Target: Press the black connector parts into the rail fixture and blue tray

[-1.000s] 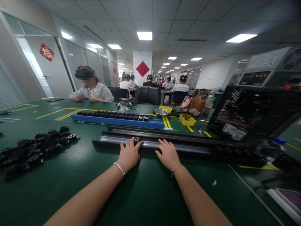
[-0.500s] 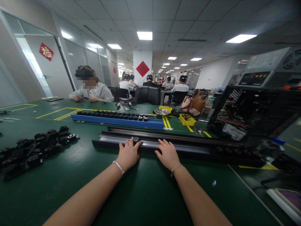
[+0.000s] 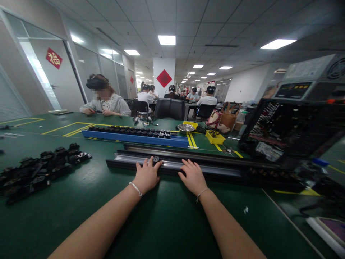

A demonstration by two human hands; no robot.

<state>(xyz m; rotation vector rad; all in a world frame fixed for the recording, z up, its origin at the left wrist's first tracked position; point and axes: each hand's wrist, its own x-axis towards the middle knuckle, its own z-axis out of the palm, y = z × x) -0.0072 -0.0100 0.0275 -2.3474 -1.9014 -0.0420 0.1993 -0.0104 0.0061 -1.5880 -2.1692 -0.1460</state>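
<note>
A long black channel rail lies across the green table in front of me. Both hands rest on its near side with the fingers spread. At my left hand, a small round-faced black module sits in the rail between the thumb and forefinger; whether they press on it I cannot tell. My right hand lies farther along the rail, its fingertips on the channel and nothing visible in its grasp. More modules fill the rail's right end, dark and hard to make out.
A second black rail runs just behind. Loose black modules are heaped at left. Beyond are a blue rail carrying modules, a metal bowl and a yellow bin. An open computer case stands right; a co-worker sits opposite.
Both hands hold the same pose on the rail. The whole view has shifted very slightly, and the co-worker's head is turned a little differently.
</note>
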